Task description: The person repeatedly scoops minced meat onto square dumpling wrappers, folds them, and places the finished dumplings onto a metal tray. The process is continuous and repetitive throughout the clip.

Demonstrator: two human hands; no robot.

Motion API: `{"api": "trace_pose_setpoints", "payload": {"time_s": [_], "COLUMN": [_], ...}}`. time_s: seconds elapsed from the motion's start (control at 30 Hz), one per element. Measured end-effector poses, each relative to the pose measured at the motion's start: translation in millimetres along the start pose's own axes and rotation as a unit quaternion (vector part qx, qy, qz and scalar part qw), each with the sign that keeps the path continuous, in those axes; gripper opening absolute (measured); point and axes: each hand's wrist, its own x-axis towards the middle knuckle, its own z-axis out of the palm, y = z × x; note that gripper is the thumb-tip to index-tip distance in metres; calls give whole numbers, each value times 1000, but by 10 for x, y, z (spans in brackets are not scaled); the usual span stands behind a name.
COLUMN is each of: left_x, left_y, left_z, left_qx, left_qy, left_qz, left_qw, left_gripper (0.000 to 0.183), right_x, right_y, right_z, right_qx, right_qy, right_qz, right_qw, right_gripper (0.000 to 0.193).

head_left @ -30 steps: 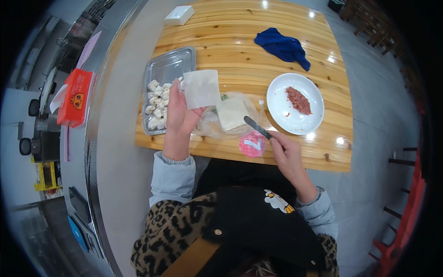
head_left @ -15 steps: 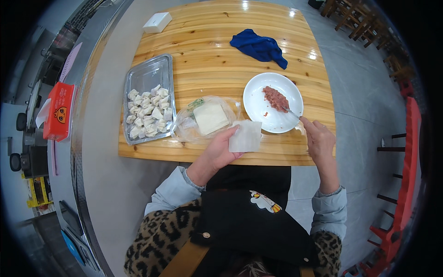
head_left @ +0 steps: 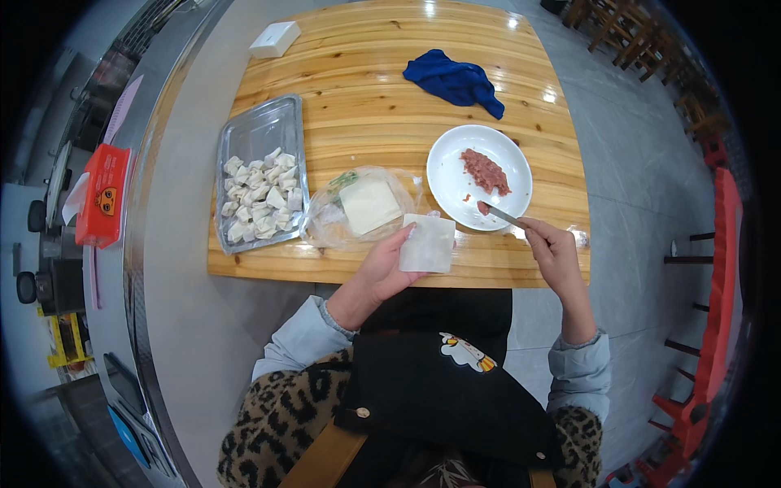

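Note:
A square white wonton wrapper (head_left: 427, 243) lies across the fingers of my left hand (head_left: 382, 266), which grips its left edge near the table's front. In my right hand (head_left: 556, 253) is a thin metal spreader (head_left: 506, 215), its tip carrying a small dab of minced meat (head_left: 483, 207). That tip is over the near part of a white plate (head_left: 443, 180), where a larger mound of minced meat (head_left: 486, 172) sits toward the back. Left of the plate, a stack of wrappers (head_left: 368, 205) rests on a clear plastic bag (head_left: 324, 213).
A metal tray (head_left: 259, 134) at the left holds many folded wontons (head_left: 264, 195). Farther back on the wooden table (head_left: 358, 81) are a blue cloth (head_left: 455, 79) and a white box (head_left: 275, 39). A red tissue pack (head_left: 104, 195) stands on the counter beyond the left side.
My right hand has drawn the spreader back from the mound toward the plate's near edge, with a dab of meat now on its tip. The wrapper has shifted slightly left and tilted.

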Motion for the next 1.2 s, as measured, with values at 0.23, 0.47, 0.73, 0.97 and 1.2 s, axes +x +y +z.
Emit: {"api": "trace_pose_setpoints", "payload": {"time_s": [0.23,0.47,0.73,0.97,1.2], "left_x": [4,-39,84,114,120], "left_y": [53,78,78,137,51], "left_z": [-156,101,255,358,431], "left_qx": [40,26,-66,-48,7], "left_qy": [-17,-13,-63,41,17], "left_qz": [9,57,64,158,186], "left_qw": [999,998,994,985,982], "left_gripper": [38,41,44,45,45], "right_x": [31,-36,-246,-284,-184], "right_y": [43,-315,-572,-586,-548], "right_z": [261,479,728,589,674], "right_qx": [35,73,-348,-303,208], "right_qy": [7,8,28,32,-17], "right_qz": [-9,-104,-313,-316,21], "right_qw": [999,992,883,899,978], "right_gripper": [21,22,52,44,23]}}
